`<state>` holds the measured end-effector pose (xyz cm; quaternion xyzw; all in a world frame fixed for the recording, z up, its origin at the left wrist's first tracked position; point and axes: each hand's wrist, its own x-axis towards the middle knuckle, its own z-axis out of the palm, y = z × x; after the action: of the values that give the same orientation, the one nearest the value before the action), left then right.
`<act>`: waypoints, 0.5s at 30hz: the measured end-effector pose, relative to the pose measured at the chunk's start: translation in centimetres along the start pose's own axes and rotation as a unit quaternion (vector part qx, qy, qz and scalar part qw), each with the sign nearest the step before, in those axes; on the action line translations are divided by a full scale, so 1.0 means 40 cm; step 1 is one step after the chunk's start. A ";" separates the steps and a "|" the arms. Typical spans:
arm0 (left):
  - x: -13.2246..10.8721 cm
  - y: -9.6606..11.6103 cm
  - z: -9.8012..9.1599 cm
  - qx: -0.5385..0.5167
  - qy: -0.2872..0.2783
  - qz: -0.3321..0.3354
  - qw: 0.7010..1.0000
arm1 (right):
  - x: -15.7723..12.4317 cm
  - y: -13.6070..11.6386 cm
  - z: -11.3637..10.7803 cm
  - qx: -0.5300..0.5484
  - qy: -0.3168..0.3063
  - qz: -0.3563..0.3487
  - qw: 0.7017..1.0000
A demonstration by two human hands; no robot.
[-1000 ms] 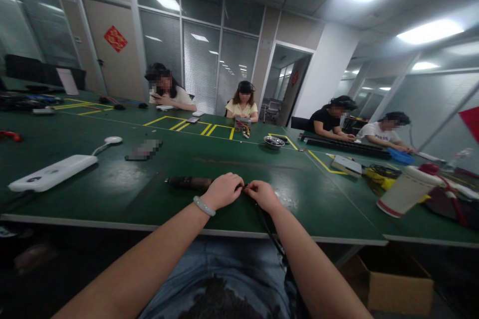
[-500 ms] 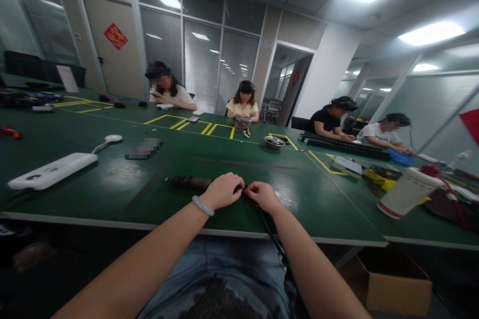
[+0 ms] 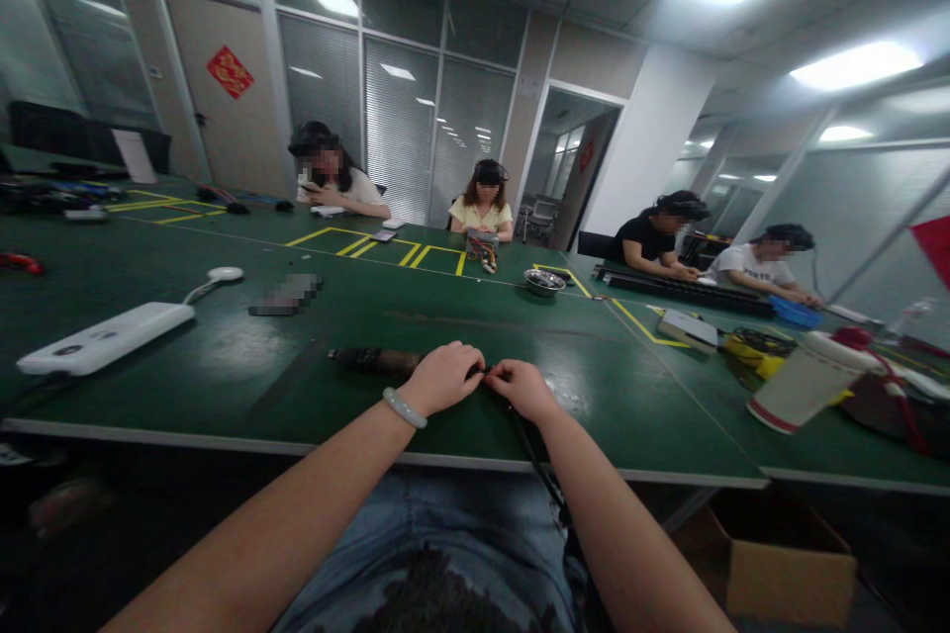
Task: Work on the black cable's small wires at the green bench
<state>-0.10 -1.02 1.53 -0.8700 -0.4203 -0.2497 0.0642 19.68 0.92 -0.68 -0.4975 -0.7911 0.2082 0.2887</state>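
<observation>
My left hand (image 3: 443, 376), with a pale bangle at the wrist, is closed over the right end of a dark cylindrical tool (image 3: 375, 361) that lies on the green table (image 3: 297, 356). My right hand (image 3: 522, 386) is pinched shut right beside it, fingertips meeting the left hand's. A thin black cable (image 3: 530, 450) runs from between the two hands back over the table's near edge toward my lap. What the right fingertips pinch is too small to make out.
A white power strip (image 3: 100, 339) lies at the left with a white round puck (image 3: 224, 274). A white cup (image 3: 798, 381) lies tipped at the right. A metal bowl (image 3: 543, 282) sits mid-table. Several people sit along the far side. A cardboard box (image 3: 787, 569) stands below right.
</observation>
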 end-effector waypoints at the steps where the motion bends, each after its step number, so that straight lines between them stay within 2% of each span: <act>1: 0.000 0.000 0.001 0.001 0.001 0.000 1.000 | 0.000 0.001 0.000 0.000 0.000 -0.001 1.000; 15: -0.002 0.006 -0.002 0.000 0.014 -0.002 1.000 | -0.003 -0.003 -0.003 0.002 0.003 -0.006 1.000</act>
<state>0.02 -1.27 1.58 -0.8656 -0.4211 -0.2619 0.0697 19.72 0.77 -0.56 -0.4931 -0.7925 0.2069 0.2934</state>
